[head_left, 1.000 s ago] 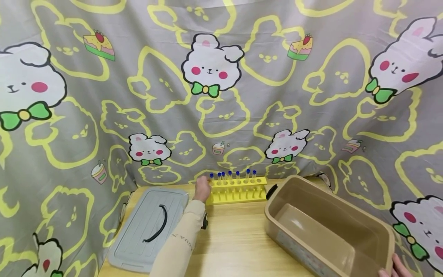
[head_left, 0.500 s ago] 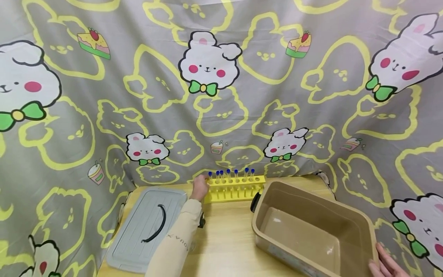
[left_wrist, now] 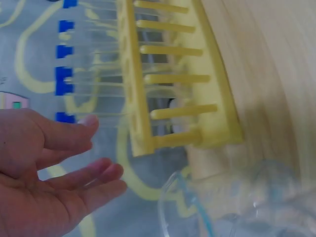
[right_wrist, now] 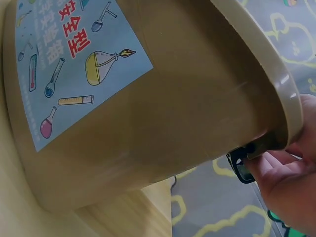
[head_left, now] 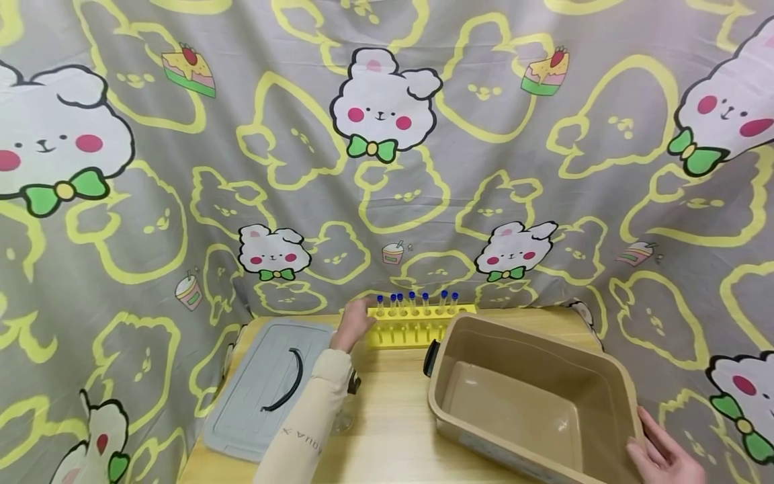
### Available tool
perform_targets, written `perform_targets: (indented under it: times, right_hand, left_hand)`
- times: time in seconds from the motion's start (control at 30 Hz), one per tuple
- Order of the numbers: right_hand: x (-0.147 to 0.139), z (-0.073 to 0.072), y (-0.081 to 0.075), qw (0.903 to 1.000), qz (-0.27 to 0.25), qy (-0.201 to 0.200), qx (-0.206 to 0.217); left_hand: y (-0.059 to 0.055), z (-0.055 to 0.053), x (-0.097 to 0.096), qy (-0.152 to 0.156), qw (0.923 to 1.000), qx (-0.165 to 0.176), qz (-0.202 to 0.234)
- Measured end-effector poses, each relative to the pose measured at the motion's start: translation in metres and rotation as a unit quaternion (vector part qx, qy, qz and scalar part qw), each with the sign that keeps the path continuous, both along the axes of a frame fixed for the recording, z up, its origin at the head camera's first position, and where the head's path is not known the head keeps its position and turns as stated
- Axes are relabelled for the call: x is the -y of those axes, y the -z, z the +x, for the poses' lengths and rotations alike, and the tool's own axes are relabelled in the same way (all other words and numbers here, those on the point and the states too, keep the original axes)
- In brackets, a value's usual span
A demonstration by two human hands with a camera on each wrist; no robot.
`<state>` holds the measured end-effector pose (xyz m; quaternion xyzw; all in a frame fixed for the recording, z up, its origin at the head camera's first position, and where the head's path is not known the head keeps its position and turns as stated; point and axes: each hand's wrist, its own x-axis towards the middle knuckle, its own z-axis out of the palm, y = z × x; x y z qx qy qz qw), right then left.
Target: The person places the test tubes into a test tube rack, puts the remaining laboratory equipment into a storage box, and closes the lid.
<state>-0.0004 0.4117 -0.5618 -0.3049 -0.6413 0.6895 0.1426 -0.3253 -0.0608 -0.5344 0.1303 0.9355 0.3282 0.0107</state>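
Note:
My left hand [head_left: 353, 326] is at the left end of a yellow test tube rack [head_left: 399, 336] on the table. Its fingers are loosely bent and apart in the left wrist view, with the thumb tip close to the endmost blue cap [left_wrist: 65, 117] and nothing held. Several clear test tubes [head_left: 412, 304] with blue caps stand upright in the rack. My right hand [head_left: 662, 450] grips the end of a large brown plastic bin [head_left: 514, 396], fingers at its rim and black handle [left_wrist: 65, 117]. The bin's front wall bears a printed label [right_wrist: 74, 64] with lab glassware drawings.
A grey lid [head_left: 242, 396] with a black carrying handle [head_left: 296, 383] lies at the table's left. Clear see-through ware [left_wrist: 247, 197] stands partly behind my left sleeve [head_left: 302, 417]. A patterned curtain [head_left: 387, 195] hangs around the back and sides of the table.
The brown bin has slid left with my right hand on it, and its corner now overlaps the rack's right end in the head view. My left hand stays by the rack.

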Motion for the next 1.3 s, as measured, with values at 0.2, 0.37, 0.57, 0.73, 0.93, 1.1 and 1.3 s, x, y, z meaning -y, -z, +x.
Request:
perform_targets:
  times: [0.2, 0.37, 0.57, 0.73, 0.93, 1.1, 1.3]
  right_hand:
    - [0.022, -0.012, -0.003, 0.9973, 0.062, 0.039, 0.009]
    - [0.033, -0.019, 0.000, 0.9946, 0.048, 0.011, -0.091]
    - [0.041, -0.027, -0.001, 0.9926, 0.093, -0.015, -0.077]
    - [0.048, -0.033, -0.001, 0.9907, 0.093, -0.029, -0.095]
    - [0.056, -0.040, -0.004, 0.9863, 0.153, -0.038, -0.048]
    - [0.063, -0.045, -0.006, 0.9865, 0.140, -0.047, -0.071]
    - [0.069, -0.050, -0.005, 0.9817, 0.154, -0.074, -0.085]
  left_hand:
    - [-0.014, 0.018, 0.014, 0.008, 0.9995, -0.029, -0.004]
    - [-0.021, 0.039, 0.032, 0.018, 0.9979, -0.063, 0.006]
    - [-0.017, 0.064, 0.054, 0.007, 0.9980, -0.057, 0.029]
    - [-0.007, 0.084, 0.070, -0.008, 0.9977, -0.062, 0.025]
    - [0.003, 0.102, 0.083, -0.022, 0.9951, -0.094, 0.022]
    - [0.012, 0.115, 0.088, -0.048, 0.9940, -0.096, 0.023]
    - [0.023, 0.130, 0.100, -0.060, 0.9899, -0.126, 0.024]
